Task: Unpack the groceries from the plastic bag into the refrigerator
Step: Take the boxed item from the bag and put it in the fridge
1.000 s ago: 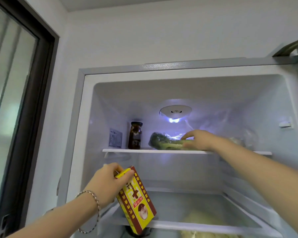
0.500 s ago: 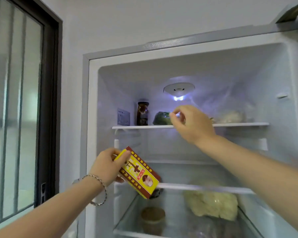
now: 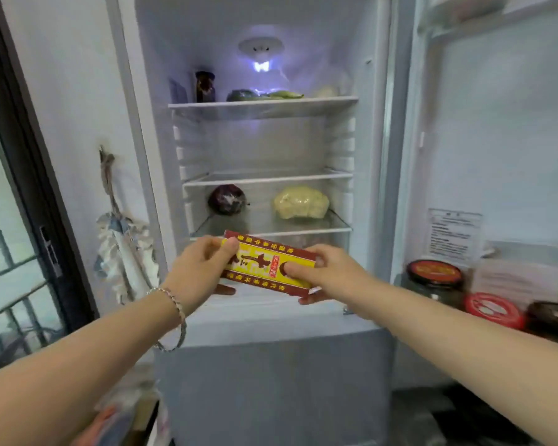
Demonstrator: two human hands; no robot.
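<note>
A red and yellow box (image 3: 264,263) lies flat between both hands in front of the open refrigerator (image 3: 264,365). My left hand (image 3: 197,272) grips its left end and my right hand (image 3: 329,275) its right end, thumb on top. On the top shelf (image 3: 261,104) stand a dark jar (image 3: 205,86), a green vegetable in wrap (image 3: 261,94) and a pale bagged item (image 3: 326,91). The lower shelf (image 3: 268,225) holds a purple cabbage (image 3: 226,199) and a cauliflower (image 3: 301,202). At the bottom left, the edge of a plastic bag (image 3: 123,410) shows.
The fridge door (image 3: 496,140) stands open at right. Its rack holds lidded jars (image 3: 435,278), one with a red lid (image 3: 493,309). A cloth (image 3: 123,252) hangs on the wall left of the fridge. A dark-framed glass door (image 3: 16,220) is at far left.
My right hand left the green vegetable on the top shelf and came down onto the box. The box turned flat, now held by both hands. The view dropped lower.
</note>
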